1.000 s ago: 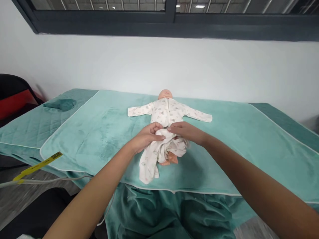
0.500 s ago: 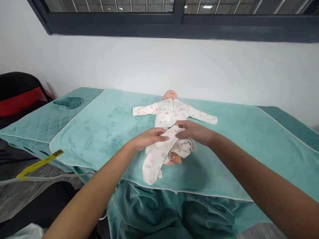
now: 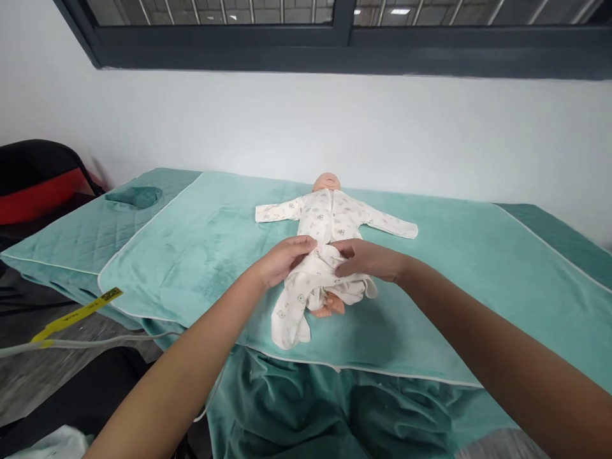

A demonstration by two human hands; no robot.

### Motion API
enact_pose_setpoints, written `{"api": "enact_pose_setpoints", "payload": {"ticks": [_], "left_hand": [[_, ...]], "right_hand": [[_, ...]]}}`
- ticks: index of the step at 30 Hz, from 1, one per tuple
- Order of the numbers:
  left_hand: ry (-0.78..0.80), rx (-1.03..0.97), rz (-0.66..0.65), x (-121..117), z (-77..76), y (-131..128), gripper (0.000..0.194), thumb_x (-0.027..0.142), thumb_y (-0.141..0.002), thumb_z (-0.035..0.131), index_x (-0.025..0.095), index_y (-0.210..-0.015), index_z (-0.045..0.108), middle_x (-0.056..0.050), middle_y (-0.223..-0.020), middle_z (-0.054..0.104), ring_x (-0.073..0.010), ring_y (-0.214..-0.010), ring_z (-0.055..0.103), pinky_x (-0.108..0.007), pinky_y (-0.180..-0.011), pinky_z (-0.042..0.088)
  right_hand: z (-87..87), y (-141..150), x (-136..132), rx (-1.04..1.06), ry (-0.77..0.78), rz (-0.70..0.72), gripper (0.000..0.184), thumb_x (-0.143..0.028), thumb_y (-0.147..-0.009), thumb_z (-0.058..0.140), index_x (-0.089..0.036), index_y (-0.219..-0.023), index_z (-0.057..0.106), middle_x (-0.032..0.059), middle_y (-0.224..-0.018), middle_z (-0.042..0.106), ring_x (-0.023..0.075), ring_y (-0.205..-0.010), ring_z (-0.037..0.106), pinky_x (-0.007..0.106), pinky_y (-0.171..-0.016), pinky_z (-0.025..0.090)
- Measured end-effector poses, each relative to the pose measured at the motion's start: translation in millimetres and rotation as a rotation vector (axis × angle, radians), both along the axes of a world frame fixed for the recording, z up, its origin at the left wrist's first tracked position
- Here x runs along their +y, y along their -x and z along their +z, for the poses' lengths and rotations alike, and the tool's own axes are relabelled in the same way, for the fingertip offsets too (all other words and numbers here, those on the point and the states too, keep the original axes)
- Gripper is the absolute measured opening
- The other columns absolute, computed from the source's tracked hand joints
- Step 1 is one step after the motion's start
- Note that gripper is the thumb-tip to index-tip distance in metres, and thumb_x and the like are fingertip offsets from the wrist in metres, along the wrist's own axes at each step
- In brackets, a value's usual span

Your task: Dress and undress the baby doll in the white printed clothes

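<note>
A baby doll (image 3: 327, 182) lies on its back on a teal bed cover, head toward the wall. It wears a white patterned baby shirt (image 3: 317, 213) with both sleeves spread outward. White patterned baby pants (image 3: 306, 288) are bunched over its lower body, one leg trailing toward the front edge. The doll's feet (image 3: 333, 305) show below the cloth. My left hand (image 3: 283, 260) pinches the waist of the pants on the left side. My right hand (image 3: 366, 258) has its thumb and fingers closed on the same waist on the right. The doll's legs are mostly hidden.
The teal cover (image 3: 191, 255) spreads over the bed, with a face hole (image 3: 134, 197) at the left end. A grey cable (image 3: 95, 343) with a yellow tag (image 3: 79, 313) hangs at the front left. A black and red chair (image 3: 43, 185) stands at left; a window (image 3: 306, 44) is above.
My left hand has shifted up to the left edge of the waist. My right hand has dropped slightly. The pants now lie flatter and higher, with their trailing leg drawn up a little.
</note>
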State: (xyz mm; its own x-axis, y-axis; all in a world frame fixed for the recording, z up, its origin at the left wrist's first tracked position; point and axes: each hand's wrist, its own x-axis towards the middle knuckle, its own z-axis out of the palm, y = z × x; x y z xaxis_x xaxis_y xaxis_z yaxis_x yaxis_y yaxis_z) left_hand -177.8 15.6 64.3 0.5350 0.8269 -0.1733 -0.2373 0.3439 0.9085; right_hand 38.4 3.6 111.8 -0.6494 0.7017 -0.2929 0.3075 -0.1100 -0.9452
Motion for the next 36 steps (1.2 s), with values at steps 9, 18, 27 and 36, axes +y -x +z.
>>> {"api": "enact_pose_setpoints", "payload": {"ticks": [9,18,27,36], "left_hand": [[-0.095,0.166,-0.188,-11.2,-1.6,-0.5,0.029,0.029,-0.071,0.079,0.015,-0.093,0.065,-0.001,-0.089,0.064,-0.0131,-0.077,0.058,-0.022,-0.067,0.041],[-0.006,-0.129,0.153,-5.0,-16.4,-4.5,0.031,0.023,-0.065,0.081,0.017,-0.082,0.056,0.003,-0.073,0.061,-0.0097,-0.065,0.057,-0.02,-0.063,0.044],[0.107,0.017,-0.042,-16.6,-24.5,-13.2,0.049,0.05,-0.074,0.077,0.009,-0.1,0.07,-0.015,-0.092,0.073,-0.0242,-0.078,0.069,-0.034,-0.074,0.052],[0.109,-0.241,0.196,-13.7,-30.7,-24.9,0.047,0.046,-0.078,0.074,0.011,-0.109,0.067,-0.014,-0.101,0.073,-0.0254,-0.083,0.071,-0.036,-0.079,0.055]], "right_hand": [[-17.7,2.8,3.3,0.272,0.162,-0.271,0.016,-0.017,-0.065,0.07,-0.016,-0.078,0.061,-0.0004,-0.069,0.06,0.0121,-0.059,0.055,0.023,-0.053,0.042],[-16.4,-1.1,5.0,0.033,0.096,-0.13,0.035,-0.035,-0.075,0.077,-0.018,-0.105,0.068,0.0073,-0.107,0.068,0.0229,-0.096,0.066,0.031,-0.077,0.054],[-19.7,7.4,9.6,0.087,0.033,-0.237,0.037,-0.032,-0.07,0.081,-0.018,-0.101,0.067,0.0064,-0.101,0.071,0.0246,-0.093,0.067,0.033,-0.075,0.056],[-23.8,17.3,13.0,0.011,0.083,-0.042,0.044,-0.034,-0.065,0.085,-0.017,-0.103,0.069,0.0061,-0.101,0.072,0.0233,-0.093,0.067,0.03,-0.077,0.054]]}}
